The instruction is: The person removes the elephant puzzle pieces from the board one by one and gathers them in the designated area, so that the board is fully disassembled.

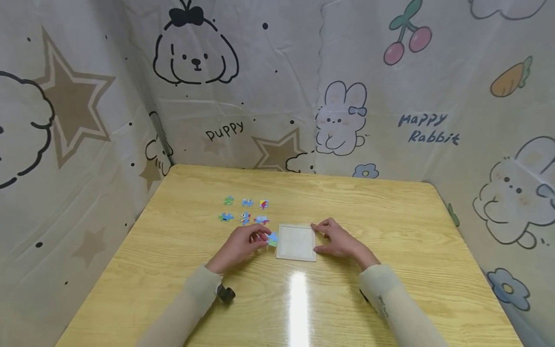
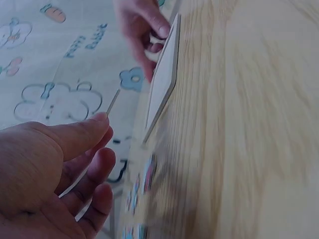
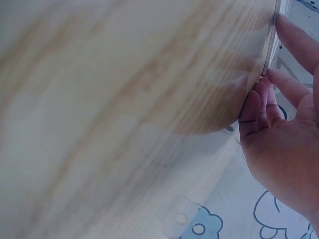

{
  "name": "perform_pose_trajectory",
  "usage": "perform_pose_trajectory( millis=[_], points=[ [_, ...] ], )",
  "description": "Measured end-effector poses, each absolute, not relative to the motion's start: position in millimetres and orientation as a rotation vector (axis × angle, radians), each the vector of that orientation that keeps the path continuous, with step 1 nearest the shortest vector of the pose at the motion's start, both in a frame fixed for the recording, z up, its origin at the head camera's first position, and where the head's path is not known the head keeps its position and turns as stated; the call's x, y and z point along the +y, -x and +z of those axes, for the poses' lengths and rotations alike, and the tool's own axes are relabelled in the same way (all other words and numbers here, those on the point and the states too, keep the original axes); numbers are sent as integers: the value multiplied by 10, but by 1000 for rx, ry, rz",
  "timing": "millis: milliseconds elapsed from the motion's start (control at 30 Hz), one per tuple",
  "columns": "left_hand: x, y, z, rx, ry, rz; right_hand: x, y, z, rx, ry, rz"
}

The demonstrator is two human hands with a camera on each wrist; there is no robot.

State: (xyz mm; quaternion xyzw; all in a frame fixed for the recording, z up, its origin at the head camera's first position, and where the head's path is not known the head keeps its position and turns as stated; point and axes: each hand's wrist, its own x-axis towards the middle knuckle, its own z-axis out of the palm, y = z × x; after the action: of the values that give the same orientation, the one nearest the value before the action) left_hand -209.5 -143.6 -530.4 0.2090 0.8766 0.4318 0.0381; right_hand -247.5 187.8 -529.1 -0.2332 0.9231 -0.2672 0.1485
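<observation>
A jigsaw piece (image 1: 272, 238), blue above and green below, is pinched between the thumb and fingers of my left hand (image 1: 243, 245). It sits just beside the left edge of a pale square puzzle tray (image 1: 297, 243) lying on the table. The left wrist view catches the piece edge-on as a thin sliver (image 2: 113, 103) at the thumb tip. My right hand (image 1: 340, 241) touches the tray's right side, forefinger near the far corner and thumb lower on the edge. In the right wrist view, the fingertips (image 3: 273, 79) meet the tray's edge at table level.
Several loose jigsaw pieces lie in two rows beyond my left hand, including a green one (image 1: 229, 200), a red-and-yellow one (image 1: 264, 204) and a blue one (image 1: 226, 217). The wooden table (image 1: 368, 207) is bordered by a printed cloth (image 1: 269, 96) on the sides and back.
</observation>
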Motion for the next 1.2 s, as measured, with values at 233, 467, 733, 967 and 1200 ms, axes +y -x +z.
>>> perform_pose_trajectory(
  millis=[233,467,733,967,1200],
  points=[
    [-1745,2061,-5316,2695,-506,1358,1879,2484,-5300,2656,678,-761],
    [-2024,2025,-5275,2728,-438,1379,1888,2489,-5299,2658,669,-754],
    [-2303,2010,-5302,2801,-365,1336,1882,2498,-5296,2652,669,-756],
    [-2490,2036,-5322,2841,-348,1286,1882,2495,-5323,2649,661,-767],
    [-2589,2069,-5358,2871,-318,1243,1885,2490,-5314,2651,649,-766]
  ],
)
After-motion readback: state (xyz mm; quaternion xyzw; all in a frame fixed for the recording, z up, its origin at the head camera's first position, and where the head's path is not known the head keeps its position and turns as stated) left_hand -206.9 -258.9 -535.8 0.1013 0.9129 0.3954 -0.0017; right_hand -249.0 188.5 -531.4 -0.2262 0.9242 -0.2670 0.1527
